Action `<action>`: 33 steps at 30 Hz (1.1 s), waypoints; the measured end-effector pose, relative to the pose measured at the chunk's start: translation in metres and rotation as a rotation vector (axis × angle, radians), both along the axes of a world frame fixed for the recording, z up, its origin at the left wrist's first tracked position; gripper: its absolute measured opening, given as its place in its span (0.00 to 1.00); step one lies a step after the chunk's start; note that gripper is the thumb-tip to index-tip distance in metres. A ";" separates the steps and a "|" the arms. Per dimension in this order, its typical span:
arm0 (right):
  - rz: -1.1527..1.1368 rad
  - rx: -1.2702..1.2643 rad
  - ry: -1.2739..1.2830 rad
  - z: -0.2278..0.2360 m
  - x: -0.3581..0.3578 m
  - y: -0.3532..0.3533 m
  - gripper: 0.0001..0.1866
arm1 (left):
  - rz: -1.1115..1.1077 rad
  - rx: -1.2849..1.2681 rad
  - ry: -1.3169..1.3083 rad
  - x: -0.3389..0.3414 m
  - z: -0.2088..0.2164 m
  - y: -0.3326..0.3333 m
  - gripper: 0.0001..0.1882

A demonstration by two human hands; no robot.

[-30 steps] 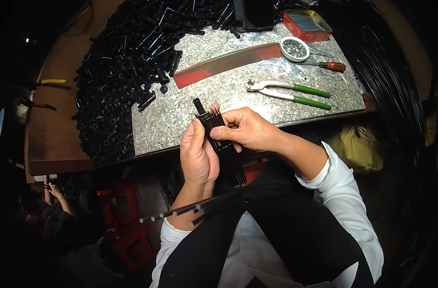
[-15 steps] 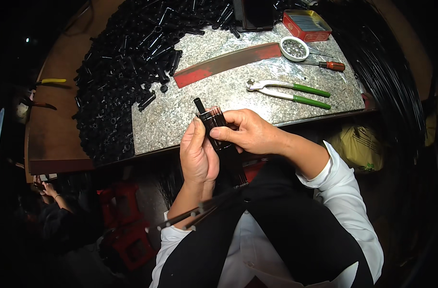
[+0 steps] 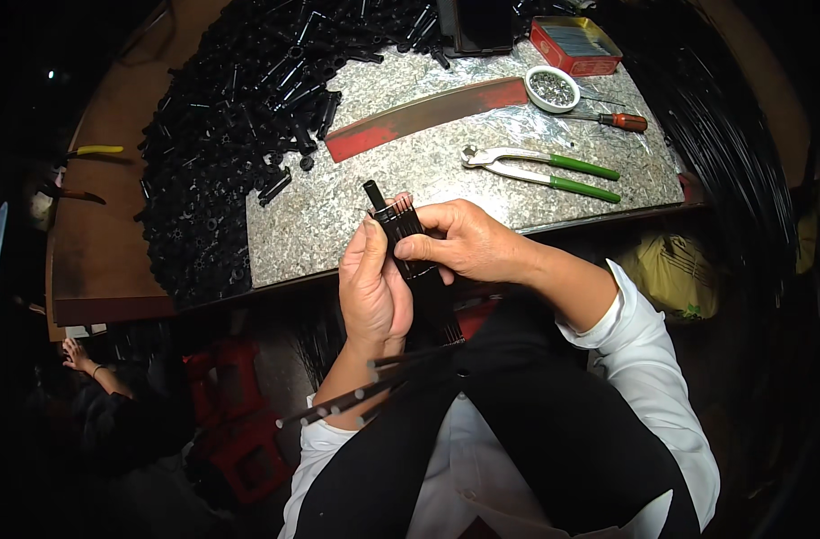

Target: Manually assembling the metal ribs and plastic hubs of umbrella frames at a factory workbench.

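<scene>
Both hands grip a partly built umbrella frame (image 3: 399, 235), a black runner tube ringed by thin black ribs, just off the table's near edge. My left hand (image 3: 374, 278) is closed around its left side, thumb pointing up along it. From the right, my right hand (image 3: 468, 241) pinches the ribs between thumb and fingers. The tube's open end sticks up beyond my left thumb. Lower down, the ribs run toward my lap, where dark rods with pale tips (image 3: 338, 402) spread over my left forearm. The fingertips behind the frame are partly hidden.
Green-handled pincers (image 3: 545, 171), a worn red strip (image 3: 428, 112), a white bowl of small metal bits (image 3: 552, 90), a screwdriver (image 3: 621, 122) and a red tin (image 3: 575, 47) lie on the speckled tabletop. Black runners (image 3: 239, 153) heap left; black rods (image 3: 724, 135) right. Another person's hand (image 3: 76, 356) shows far left.
My hands and the umbrella frame barely shift. The pale-tipped rods over my left forearm have swung and spread slightly. The other person's hands at far left have moved.
</scene>
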State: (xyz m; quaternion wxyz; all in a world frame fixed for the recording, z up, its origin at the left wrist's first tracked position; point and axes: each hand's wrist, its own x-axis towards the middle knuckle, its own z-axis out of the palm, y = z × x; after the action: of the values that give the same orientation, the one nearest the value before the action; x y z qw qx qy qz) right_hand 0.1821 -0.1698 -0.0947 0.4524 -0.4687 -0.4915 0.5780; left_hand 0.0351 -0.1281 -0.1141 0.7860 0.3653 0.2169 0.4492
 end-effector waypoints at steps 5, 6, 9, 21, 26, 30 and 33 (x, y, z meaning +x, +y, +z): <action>0.017 -0.049 -0.011 -0.004 0.000 0.003 0.13 | -0.047 0.005 0.020 -0.004 0.001 0.002 0.20; 0.031 -0.058 -0.026 -0.004 0.001 0.003 0.13 | -0.055 0.001 0.016 -0.004 0.001 0.002 0.20; 0.047 -0.062 0.003 -0.005 0.002 0.003 0.14 | -0.077 0.004 -0.027 -0.006 -0.001 0.002 0.19; 0.080 -0.074 0.016 0.003 0.005 -0.001 0.14 | -0.076 0.071 0.022 -0.002 0.009 -0.009 0.23; 0.039 -0.102 0.003 0.000 0.004 0.000 0.18 | -0.034 0.060 0.075 0.004 0.011 -0.014 0.24; -0.009 -0.143 -0.026 0.008 -0.004 -0.005 0.15 | -0.090 -0.026 0.046 0.002 0.012 -0.014 0.22; -0.012 -0.117 -0.055 0.007 -0.001 -0.009 0.13 | -0.121 -0.037 0.007 0.000 0.013 -0.010 0.18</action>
State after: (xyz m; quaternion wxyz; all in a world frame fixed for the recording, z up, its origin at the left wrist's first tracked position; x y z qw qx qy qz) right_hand 0.1808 -0.1790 -0.0878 0.4142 -0.5130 -0.4661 0.5899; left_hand 0.0350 -0.1379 -0.1016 0.8176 0.3648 0.2051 0.3955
